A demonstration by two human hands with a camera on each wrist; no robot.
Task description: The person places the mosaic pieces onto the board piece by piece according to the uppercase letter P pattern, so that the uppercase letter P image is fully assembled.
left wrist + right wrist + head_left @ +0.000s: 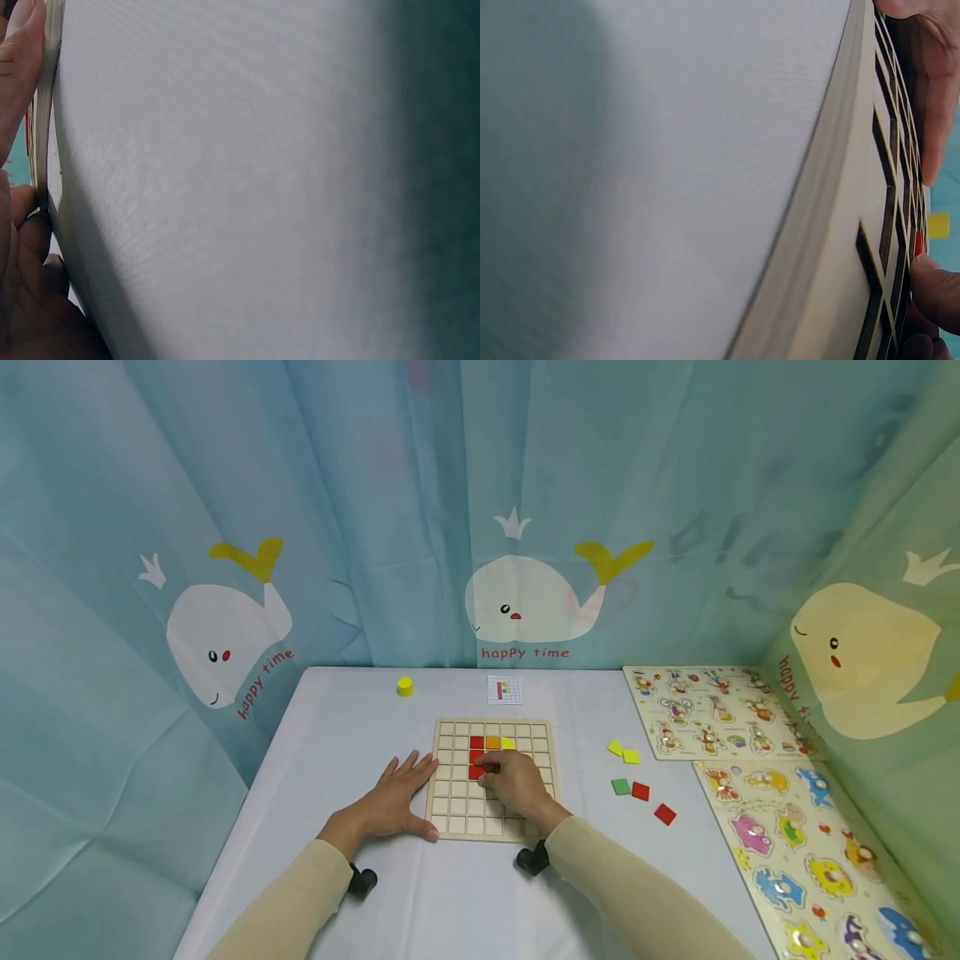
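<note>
A square wooden grid board (459,824) lies on the table. In its upper middle, red tiles (476,742) form a column, with an orange tile (492,742) and a yellow tile (508,743) in line to the right of the top one. My right hand (517,783) reaches over the board, its thumb and index finger pinching a red tile (476,772) at the column's lower end; the thumb is right by the red in the right wrist view. With fingers spread, my left hand (392,800) rests along the board's left edge, thumb at the near corner.
Loose yellow tiles (631,757), a green tile (621,787) and red tiles (664,814) lie right of the board. Behind it are a small pattern card (504,690) and a yellow cylinder (405,687). Two picture puzzle boards (678,752) (750,877) cover the table's right side.
</note>
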